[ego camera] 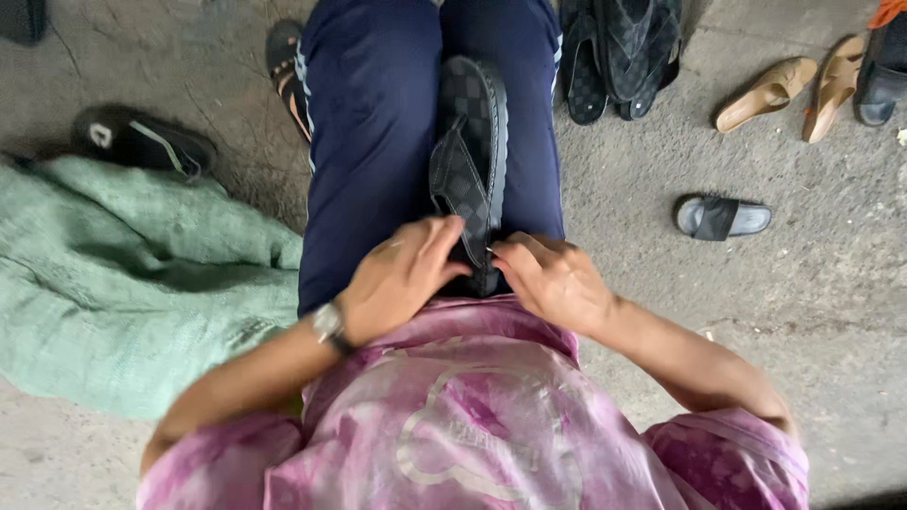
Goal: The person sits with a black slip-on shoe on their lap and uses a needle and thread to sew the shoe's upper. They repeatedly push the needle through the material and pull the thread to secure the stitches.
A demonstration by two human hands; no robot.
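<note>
A black checkered flip-flop [470, 142] lies lengthwise on my lap, between my thighs in dark blue trousers. My left hand [402, 274] rests on its near end from the left, fingers curled over the strap and sole edge. My right hand [550, 277] grips the same end from the right, fingertips pinching at the sole's edge. A watch sits on my left wrist. My pink patterned shirt fills the bottom of the view.
A green woven sack [123, 283] lies on the concrete floor at left, with a black sandal [142, 140] beyond it. More black flip-flops [619, 52] sit at top, tan flat shoes [798, 87] at top right, and a grey slide [723, 217] at right.
</note>
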